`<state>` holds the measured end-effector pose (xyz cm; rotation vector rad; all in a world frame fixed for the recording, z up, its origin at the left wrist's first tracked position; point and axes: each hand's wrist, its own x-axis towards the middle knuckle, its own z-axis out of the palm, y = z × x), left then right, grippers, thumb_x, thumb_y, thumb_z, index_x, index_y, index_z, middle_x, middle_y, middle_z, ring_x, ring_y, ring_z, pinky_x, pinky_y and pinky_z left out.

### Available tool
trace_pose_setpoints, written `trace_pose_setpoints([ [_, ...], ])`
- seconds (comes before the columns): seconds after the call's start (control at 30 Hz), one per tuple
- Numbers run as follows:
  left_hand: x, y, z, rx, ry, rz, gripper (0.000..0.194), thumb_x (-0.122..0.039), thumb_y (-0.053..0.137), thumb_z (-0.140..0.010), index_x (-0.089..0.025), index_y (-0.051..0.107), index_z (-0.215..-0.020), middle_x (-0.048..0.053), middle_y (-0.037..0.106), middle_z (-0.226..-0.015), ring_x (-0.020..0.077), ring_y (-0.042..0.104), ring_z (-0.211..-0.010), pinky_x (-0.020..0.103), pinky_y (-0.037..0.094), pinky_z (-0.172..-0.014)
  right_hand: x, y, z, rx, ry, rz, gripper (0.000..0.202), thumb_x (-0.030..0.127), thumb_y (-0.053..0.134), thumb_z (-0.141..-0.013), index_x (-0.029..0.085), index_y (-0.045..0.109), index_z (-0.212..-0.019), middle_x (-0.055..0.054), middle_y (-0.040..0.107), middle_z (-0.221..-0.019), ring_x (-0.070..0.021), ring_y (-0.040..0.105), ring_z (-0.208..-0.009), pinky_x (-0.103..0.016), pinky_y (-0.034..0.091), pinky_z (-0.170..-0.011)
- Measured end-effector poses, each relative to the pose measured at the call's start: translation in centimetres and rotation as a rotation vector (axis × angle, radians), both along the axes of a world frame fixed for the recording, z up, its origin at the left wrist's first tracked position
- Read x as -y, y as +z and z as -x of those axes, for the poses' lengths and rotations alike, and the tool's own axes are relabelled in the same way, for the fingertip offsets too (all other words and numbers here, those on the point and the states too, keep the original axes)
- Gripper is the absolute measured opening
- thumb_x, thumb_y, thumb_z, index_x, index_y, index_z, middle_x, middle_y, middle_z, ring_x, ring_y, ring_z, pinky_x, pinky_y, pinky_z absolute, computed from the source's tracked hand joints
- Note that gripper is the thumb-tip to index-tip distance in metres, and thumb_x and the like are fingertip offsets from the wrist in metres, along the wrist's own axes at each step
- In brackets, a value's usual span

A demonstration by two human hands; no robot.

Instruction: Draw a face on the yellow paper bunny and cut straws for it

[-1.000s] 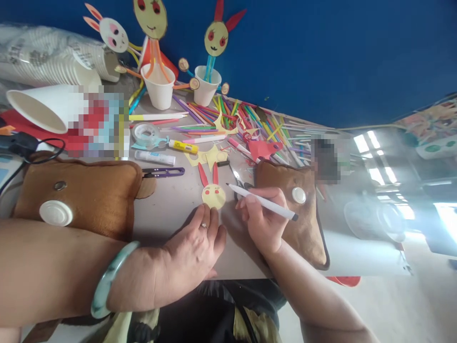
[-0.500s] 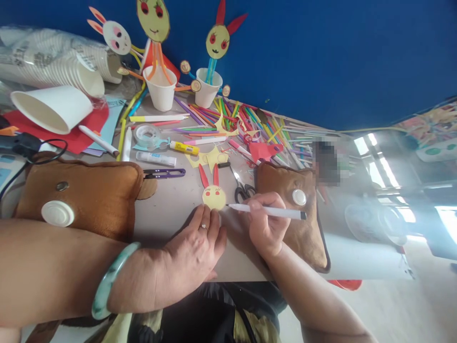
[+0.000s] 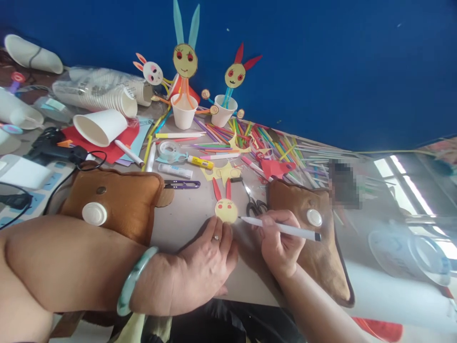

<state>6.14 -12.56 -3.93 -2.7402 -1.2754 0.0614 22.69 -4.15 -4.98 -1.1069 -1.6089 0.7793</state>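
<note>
A small yellow paper rabbit face (image 3: 226, 211) with red ears and red eyes lies flat on the table. My left hand (image 3: 207, 257), wearing a ring and a jade bangle, rests its outstretched fingertips on the lower edge of the face. My right hand (image 3: 280, 240) is closed round a white felt-tip marker (image 3: 296, 230). The marker's dark tip is just beside the right edge of the face. Behind my right hand lie dark-handled scissors (image 3: 256, 207), partly covered. A black marker cap (image 3: 236, 180) sits near the ears.
Brown plush cushions (image 3: 121, 205) (image 3: 323, 247) flank the work spot. Purple thread snips (image 3: 182, 184), a glue stick (image 3: 174, 171), clear tape (image 3: 169, 150) and many coloured sticks (image 3: 217, 133) spread behind. Finished rabbits stand in paper cups (image 3: 184, 112) against the blue wall (image 3: 321, 71).
My view has tilted up and turned left, so everything sits lower and farther right. Both hands keep nearly the same pose, with the marker tip still by the face's right edge.
</note>
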Motion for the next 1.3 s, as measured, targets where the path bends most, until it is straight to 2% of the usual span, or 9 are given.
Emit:
trace_pose_setpoints([
  [0.13, 0.0, -0.6, -0.3, 0.028, 0.02, -0.003, 0.088, -0.074, 0.053, -0.075, -0.005, 0.049, -0.13, 0.031, 0.05, -0.135, 0.045, 0.049, -0.124, 0.062, 0.017, -0.109, 0.0, 0.1, 0.1, 0.009, -0.015, -0.009, 0.02, 0.031, 0.059, -0.089, 0.021, 0.055, -0.073, 0.002, 0.058, -0.056, -0.0121, 0.051, -0.046, -0.026, 0.04, -0.045],
  [0.4, 0.1, -0.9, -0.2, 0.045, 0.014, 0.025, 0.092, -0.074, 0.056, -0.073, -0.004, 0.048, -0.132, 0.033, 0.048, -0.136, 0.0463, 0.048, -0.125, 0.064, 0.015, -0.11, -0.1, 0.0, 0.0, -0.015, -0.029, -0.001, 0.015, 0.028, 0.06, -0.089, 0.02, 0.056, -0.077, 0.004, 0.056, -0.055, -0.0122, 0.054, -0.047, -0.026, 0.043, -0.047],
  [0.67, 0.0, -1.4, -0.1, 0.05, 0.007, 0.098, 0.092, -0.073, 0.055, -0.075, -0.004, 0.044, -0.135, 0.033, 0.042, -0.141, 0.044, 0.044, -0.129, 0.064, 0.013, -0.111, 0.0, 0.2, 0.4, -0.109, 0.014, 0.133, 0.009, 0.029, 0.059, -0.09, 0.021, 0.057, -0.087, 0.002, 0.063, -0.061, -0.0104, 0.053, -0.042, -0.023, 0.039, -0.038],
  [0.87, 0.0, -1.6, 0.0, 0.028, 0.005, 0.045, 0.094, -0.076, 0.052, -0.074, -0.004, 0.045, -0.134, 0.034, 0.045, -0.137, 0.0473, 0.047, -0.124, 0.064, 0.01, -0.111, -0.2, 0.6, 0.0, 0.036, 0.013, 0.12, 0.003, 0.021, 0.062, -0.085, 0.021, 0.059, -0.085, 0.001, 0.067, -0.065, -0.0132, 0.061, -0.052, -0.026, 0.048, -0.049],
  [1.0, 0.1, -1.5, 0.0, 0.014, 0.003, 0.048, 0.096, -0.076, 0.054, -0.072, -0.003, 0.044, -0.134, 0.034, 0.046, -0.136, 0.0484, 0.046, -0.125, 0.064, 0.009, -0.111, -0.4, 0.7, 0.0, 0.102, 0.018, 0.065, 0.006, 0.017, 0.063, -0.081, 0.022, 0.059, -0.082, 0.001, 0.067, -0.069, -0.0155, 0.066, -0.06, -0.028, 0.051, -0.057],
  [1.3, 0.3, -1.7, -0.1, 0.032, 0.001, 0.022, 0.098, -0.077, 0.055, -0.07, -0.003, 0.044, -0.134, 0.035, 0.046, -0.136, 0.0504, 0.045, -0.125, 0.064, 0.006, -0.111, -0.4, 0.8, 0.4, 0.057, 0.019, 0.094, 0.008, 0.018, 0.061, -0.082, 0.021, 0.056, -0.077, 0.001, 0.062, -0.066, -0.0149, 0.062, -0.059, -0.028, 0.048, -0.055],
])
